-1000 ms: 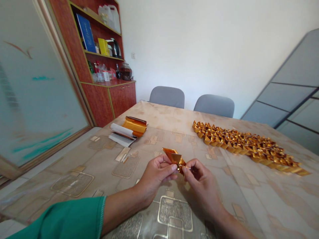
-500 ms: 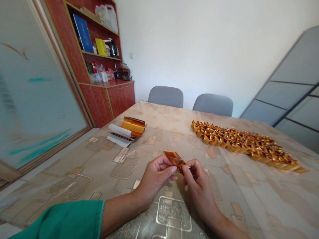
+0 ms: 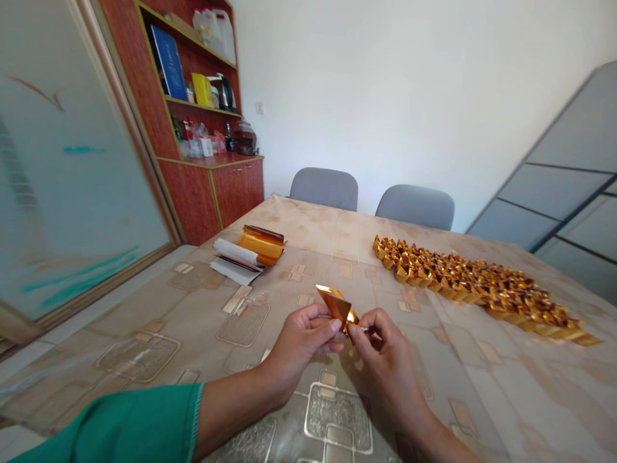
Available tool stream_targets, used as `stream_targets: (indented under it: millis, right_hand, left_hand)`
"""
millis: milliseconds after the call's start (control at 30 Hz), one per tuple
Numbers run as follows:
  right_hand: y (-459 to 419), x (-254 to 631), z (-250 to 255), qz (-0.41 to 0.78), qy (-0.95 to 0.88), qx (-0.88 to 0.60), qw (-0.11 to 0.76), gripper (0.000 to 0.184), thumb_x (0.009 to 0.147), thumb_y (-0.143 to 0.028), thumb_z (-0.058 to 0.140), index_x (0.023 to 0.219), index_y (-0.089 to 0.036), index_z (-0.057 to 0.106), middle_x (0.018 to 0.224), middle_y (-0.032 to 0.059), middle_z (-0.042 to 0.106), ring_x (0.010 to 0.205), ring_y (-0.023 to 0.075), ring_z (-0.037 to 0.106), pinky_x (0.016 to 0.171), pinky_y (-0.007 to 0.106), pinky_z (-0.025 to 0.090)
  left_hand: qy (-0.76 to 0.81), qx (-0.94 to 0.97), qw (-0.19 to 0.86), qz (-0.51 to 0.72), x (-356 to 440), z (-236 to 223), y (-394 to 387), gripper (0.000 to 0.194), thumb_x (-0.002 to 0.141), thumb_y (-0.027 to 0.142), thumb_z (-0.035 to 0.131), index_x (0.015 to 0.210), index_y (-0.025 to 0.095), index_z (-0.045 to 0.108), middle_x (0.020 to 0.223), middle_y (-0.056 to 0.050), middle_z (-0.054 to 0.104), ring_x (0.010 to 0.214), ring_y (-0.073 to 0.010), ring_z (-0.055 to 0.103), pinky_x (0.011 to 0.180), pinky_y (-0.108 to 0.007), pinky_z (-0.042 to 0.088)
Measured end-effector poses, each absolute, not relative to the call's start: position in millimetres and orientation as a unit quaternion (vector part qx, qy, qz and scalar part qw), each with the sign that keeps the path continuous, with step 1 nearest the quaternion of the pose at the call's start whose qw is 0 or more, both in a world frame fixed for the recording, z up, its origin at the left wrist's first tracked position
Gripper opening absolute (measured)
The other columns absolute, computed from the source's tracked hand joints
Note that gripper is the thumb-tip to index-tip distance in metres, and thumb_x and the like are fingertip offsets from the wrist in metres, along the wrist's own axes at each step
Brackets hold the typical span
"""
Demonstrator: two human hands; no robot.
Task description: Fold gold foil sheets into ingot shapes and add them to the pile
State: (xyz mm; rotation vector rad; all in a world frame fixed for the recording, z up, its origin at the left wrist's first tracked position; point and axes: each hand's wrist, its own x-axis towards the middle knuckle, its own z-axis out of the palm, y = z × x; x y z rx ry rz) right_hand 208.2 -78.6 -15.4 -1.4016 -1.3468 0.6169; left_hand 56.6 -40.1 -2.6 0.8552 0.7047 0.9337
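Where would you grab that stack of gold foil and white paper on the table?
Probably the flat white paper at its near edge, pinching from the front: it lies flat there, while the gold foil curls up behind and looks thin enough to crease.

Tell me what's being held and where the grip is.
A folded piece of gold foil paper: the left hand grips its left side, and the right hand pinches its lower corner.

1. The left hand [image 3: 299, 341] and right hand [image 3: 388, 366] pinch a folded gold foil piece [image 3: 337, 306] between them, above the near part of the patterned table [image 3: 318, 225].
2. Folded gold foil shapes [image 3: 482, 289] lie massed in a long band on the table's right side.
3. A stack of gold foil and white paper [image 3: 245, 254] lies on the table's far left.
4. Two grey chairs [image 3: 324, 188] stand beyond the table's far edge, and a red wooden cabinet [image 3: 207, 193] stands beyond its left corner.
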Motion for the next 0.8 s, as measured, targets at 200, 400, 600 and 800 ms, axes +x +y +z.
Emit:
stream_targets:
  millis: [200,400,600,800]
  right_hand:
    - [-77.4,208.5,-20.9,0.249,-0.585,-0.595,0.491,0.024,0.087,-0.036,0.065,0.072,-0.022,0.054,0.065,-0.0020,0.052,0.060,0.0152,0.046,0.054,0.026,0.033]
    - [-78.1,215.2,-15.1,0.393,-0.591,-0.501,0.496,0.020,0.090,-0.040,0.064,0.087,-0.022,0.057,0.076,-0.0017,0.057,0.068,0.0150,0.050,0.061,0.026,0.038]
    - [-75.6,216.6,-21.9,0.382,-0.565,-0.537,0.497,0.025,0.085,-0.040,0.070,0.081,-0.021,0.055,0.070,-0.0028,0.054,0.063,0.0140,0.046,0.057,0.025,0.034]
    - [-74.2,216.8,-25.5,0.389,-0.557,-0.542,0.495,0.025,0.084,-0.039,0.070,0.078,-0.021,0.052,0.065,-0.0043,0.051,0.060,0.0133,0.043,0.054,0.025,0.030]
  left_hand:
    - [0.347,0.367,0.753,0.423,57.7,-4.6,-38.7,0.040,0.062,0.038,0.090,0.087,0.012,0.071,0.084,-0.006,0.074,0.071,-0.0116,0.066,0.064,-0.020,0.053]
    - [0.355,0.329,0.772,0.413,53.7,-3.9,-32.9,0.037,0.059,0.034,0.091,0.079,0.011,0.069,0.077,-0.003,0.071,0.065,-0.0095,0.065,0.065,-0.020,0.054]
    - [0.355,0.325,0.784,0.392,51.6,-4.4,-30.9,0.042,0.055,0.034,0.093,0.082,0.010,0.070,0.078,-0.003,0.072,0.065,-0.0085,0.065,0.062,-0.018,0.054]
    - [0.368,0.335,0.781,0.378,53.7,-10.3,-34.6,0.044,0.057,0.036,0.092,0.081,0.011,0.065,0.074,-0.002,0.070,0.066,-0.0095,0.065,0.065,-0.021,0.055]
